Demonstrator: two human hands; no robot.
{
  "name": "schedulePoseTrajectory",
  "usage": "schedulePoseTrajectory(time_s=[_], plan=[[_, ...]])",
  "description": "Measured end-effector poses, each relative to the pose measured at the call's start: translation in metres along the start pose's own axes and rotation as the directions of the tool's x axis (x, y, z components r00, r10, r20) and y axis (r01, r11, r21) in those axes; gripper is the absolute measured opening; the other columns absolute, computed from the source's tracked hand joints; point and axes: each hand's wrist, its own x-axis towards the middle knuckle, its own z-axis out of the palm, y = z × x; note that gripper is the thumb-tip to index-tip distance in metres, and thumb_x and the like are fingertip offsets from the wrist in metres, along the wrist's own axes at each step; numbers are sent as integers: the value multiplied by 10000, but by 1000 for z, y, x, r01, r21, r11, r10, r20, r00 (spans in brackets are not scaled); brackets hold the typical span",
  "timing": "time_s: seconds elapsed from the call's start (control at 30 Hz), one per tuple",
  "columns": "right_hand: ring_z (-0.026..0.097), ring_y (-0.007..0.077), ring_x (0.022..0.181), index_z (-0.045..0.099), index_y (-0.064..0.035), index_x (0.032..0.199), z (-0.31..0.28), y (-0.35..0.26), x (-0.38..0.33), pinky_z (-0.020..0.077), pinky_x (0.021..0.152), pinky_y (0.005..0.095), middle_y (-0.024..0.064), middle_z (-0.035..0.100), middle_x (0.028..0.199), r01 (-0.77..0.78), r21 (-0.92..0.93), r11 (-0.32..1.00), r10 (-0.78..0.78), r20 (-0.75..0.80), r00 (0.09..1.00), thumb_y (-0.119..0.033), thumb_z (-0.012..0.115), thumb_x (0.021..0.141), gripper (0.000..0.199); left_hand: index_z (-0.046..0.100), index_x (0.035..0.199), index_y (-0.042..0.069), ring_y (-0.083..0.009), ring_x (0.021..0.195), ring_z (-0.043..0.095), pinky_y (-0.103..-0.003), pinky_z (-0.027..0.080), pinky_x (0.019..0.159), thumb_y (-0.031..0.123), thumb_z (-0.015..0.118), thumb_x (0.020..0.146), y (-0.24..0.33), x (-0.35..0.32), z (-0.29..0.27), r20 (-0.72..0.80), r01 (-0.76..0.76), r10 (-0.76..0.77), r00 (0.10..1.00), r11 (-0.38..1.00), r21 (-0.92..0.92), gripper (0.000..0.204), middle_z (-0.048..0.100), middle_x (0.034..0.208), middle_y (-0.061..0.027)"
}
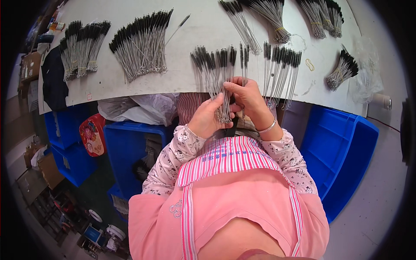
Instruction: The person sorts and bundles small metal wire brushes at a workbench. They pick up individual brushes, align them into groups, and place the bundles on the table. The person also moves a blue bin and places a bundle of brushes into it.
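My left hand point(208, 116) is closed round the lower wire stems of a bunch of small black-bristled wire brushes point(213, 60), whose looped ends stick out below the fingers. Across from it, my right hand point(250, 99) has its thumb and forefinger pinched at the same bunch's stems. Two separate brushes point(244, 58) stand just above the right hand, their stems running down behind its fingers. Right of them, a loose row of brushes point(282, 65) lies with wire ends over the table's near edge. Parts of both hands' fingers are hidden behind the stems.
The white table point(186, 30) carries a wide brush pile point(141, 45), tied bundles point(84, 50) at left, more bundles point(273, 19) at the back and one point(342, 69) at right. A rubber band point(309, 65) lies nearby. Blue crates point(340, 151) flank me; a red stool point(92, 135) stands left.
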Motion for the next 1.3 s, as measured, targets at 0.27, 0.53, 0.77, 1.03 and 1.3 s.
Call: schedulePoseTrajectory(time_s=[0.27, 0.53, 0.77, 1.03, 1.3], plan=[[586, 130, 582, 572, 40, 900, 1, 12, 5, 475, 440, 235, 76, 615, 763, 42, 138, 990, -38, -31, 999, -119, 681, 757, 240, 463, 1164, 131, -178, 855, 606, -359, 521, 681, 361, 373, 959, -5, -7, 18, -148, -73, 66, 987, 996, -43, 321, 610, 1012, -96], [588, 124, 626, 562, 68, 959, 8, -3, -4, 489, 474, 241, 88, 626, 769, 66, -10, 998, -67, -94, 993, -102, 667, 747, 290, 451, 1186, 119, -161, 785, 592, -294, 497, 591, 387, 354, 960, -13, -5, 5, -120, -175, 166, 979, 982, -70, 364, 601, 1001, -94], [584, 111, 645, 517, 62, 1016, 10, 12, 10, 460, 518, 211, 81, 619, 798, 155, -60, 986, -161, -93, 983, -52, 681, 736, 343, 417, 1243, 154, -138, 739, 572, -248, 447, 533, 436, 350, 949, -19, -3, 9, -119, -226, 216, 969, 971, -80, 414, 595, 976, -67], [582, 126, 584, 548, 66, 937, 10, 12, 8, 456, 520, 230, 79, 607, 712, 218, -23, 976, -220, -108, 970, -54, 647, 710, 275, 379, 1286, 186, -167, 817, 622, -285, 521, 603, 402, 378, 948, -16, -8, 15, -144, -245, 243, 959, 970, 3, 401, 595, 1010, -66], [580, 134, 556, 578, 46, 916, 7, 13, 8, 446, 474, 243, 70, 610, 709, 187, -163, 969, -208, -126, 970, -162, 681, 756, 282, 345, 1300, 160, -195, 835, 633, -318, 544, 639, 336, 409, 951, -18, -8, 15, -149, -289, 283, 947, 957, -20, 396, 594, 1042, -81]])
